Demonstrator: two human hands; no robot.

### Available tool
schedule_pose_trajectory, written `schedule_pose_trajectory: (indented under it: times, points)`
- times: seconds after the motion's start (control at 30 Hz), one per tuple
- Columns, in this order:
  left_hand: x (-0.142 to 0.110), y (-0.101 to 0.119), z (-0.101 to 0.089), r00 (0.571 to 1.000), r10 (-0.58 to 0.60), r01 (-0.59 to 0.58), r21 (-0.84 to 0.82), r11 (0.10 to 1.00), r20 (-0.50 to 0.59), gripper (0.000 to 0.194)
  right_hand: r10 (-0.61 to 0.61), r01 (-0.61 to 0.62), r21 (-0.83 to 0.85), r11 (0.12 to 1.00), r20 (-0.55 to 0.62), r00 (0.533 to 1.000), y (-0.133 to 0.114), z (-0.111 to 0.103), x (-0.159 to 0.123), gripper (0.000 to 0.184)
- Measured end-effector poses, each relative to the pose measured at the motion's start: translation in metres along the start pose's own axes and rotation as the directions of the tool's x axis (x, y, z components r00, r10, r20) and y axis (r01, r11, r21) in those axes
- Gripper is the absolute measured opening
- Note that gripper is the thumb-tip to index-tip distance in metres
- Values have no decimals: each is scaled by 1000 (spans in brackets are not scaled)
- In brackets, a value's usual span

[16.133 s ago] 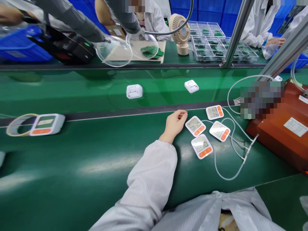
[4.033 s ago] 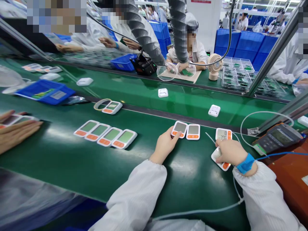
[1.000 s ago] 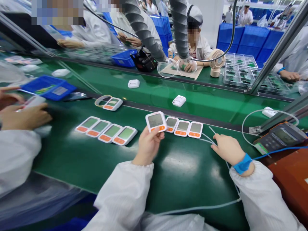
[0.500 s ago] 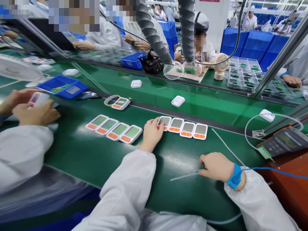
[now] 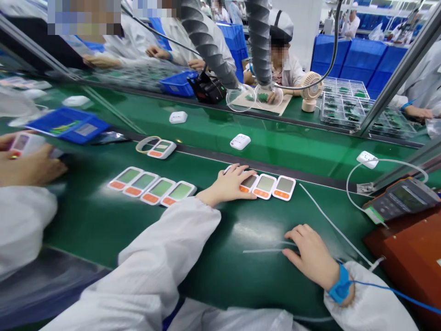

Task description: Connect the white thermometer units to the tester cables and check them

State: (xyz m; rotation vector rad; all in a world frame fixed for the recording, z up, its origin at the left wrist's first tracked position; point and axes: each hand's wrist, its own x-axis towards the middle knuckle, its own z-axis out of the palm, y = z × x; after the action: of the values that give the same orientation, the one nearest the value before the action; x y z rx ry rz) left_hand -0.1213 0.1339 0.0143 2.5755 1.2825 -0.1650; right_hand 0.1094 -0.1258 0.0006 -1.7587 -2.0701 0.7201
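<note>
My left hand [image 5: 229, 185] lies over the left end of a row of white handheld devices with grey screens and orange button strips, fingers spread. It largely covers the first device and partly hides the second [image 5: 248, 183]. To its right, a third device [image 5: 265, 185] and a fourth [image 5: 284, 187] are in full view. My right hand [image 5: 312, 253], a blue strap round its wrist, is low over the green bench with thumb and fingers apart. Its fingertips are close to a thin pale strip [image 5: 262, 251]; contact cannot be made out.
Several similar devices [image 5: 151, 186] stand in a row at left. A grey meter [image 5: 406, 197] sits on an orange box at right. White plug-like units [image 5: 240, 141] dot the green belt. At far left, a co-worker's hands [image 5: 31, 163] hold a white device beside a blue tray [image 5: 69, 123].
My left hand has moved right along the device row and spread over it. My right hand's fingers have opened slightly. The camera view has shifted, and belt units appear farther left.
</note>
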Motion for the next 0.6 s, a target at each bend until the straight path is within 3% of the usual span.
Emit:
schedule_pose_trajectory:
  times: [0.17,0.3,0.43,0.6]
  points:
    - [-7,-3,-2,996,88,-86,31,996,-36,72,-21,22,22,1000,-40,999,5,2,3,21]
    - [10,-9,-5,988,-32,24,-54,998,-151,66,2,0,47,999,-37,999,4,1,6,18]
    - [55,-4,-16,947,-137,103,-132,986,-289,66,22,-20,75,997,-31,999,2,0,8,18]
    - [129,33,-32,960,-100,61,-151,987,-263,70,37,-35,102,994,-23,999,2,1,9,19]
